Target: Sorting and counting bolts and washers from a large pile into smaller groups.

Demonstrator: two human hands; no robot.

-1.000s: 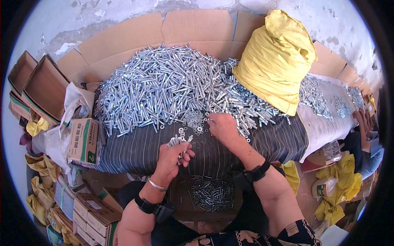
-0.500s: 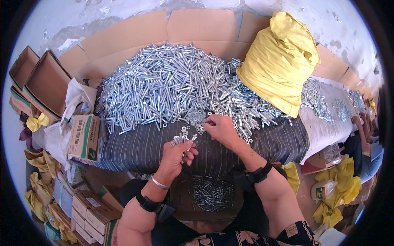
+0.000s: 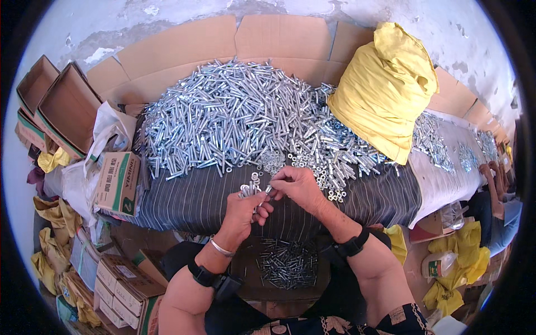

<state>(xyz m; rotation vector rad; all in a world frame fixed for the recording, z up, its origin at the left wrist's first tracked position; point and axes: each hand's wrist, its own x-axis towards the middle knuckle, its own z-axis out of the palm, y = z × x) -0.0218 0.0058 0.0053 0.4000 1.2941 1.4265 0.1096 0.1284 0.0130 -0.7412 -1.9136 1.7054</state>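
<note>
My left hand [image 3: 244, 214] is closed round several silvery bolts [image 3: 247, 190], whose ends stick out past the fingers. Thumb and fingertips of my right hand [image 3: 297, 187] are pinched together at the tip of one of these bolts, touching it; any small piece between them is too small to make out. Just beyond my hands lie a small heap of flat washers [image 3: 270, 161] and a patch of nuts [image 3: 301, 160]. A few loose washers [image 3: 255, 176] rest on the dark striped cloth [image 3: 184, 195] by my left hand.
A large mound of bolts [image 3: 223, 117] covers the table's back, against cardboard sheets [image 3: 285, 42]. A full yellow sack [image 3: 385, 92] stands right. Cartons [image 3: 118, 184] are at left. Below, between my legs, a box holds more bolts [image 3: 286, 265]. Another person's arm [image 3: 494, 190] shows far right.
My right hand has come from the washers and nuts back to the bolts in my left hand, and its fingertips now meet a bolt's end. The view has shifted slightly.
</note>
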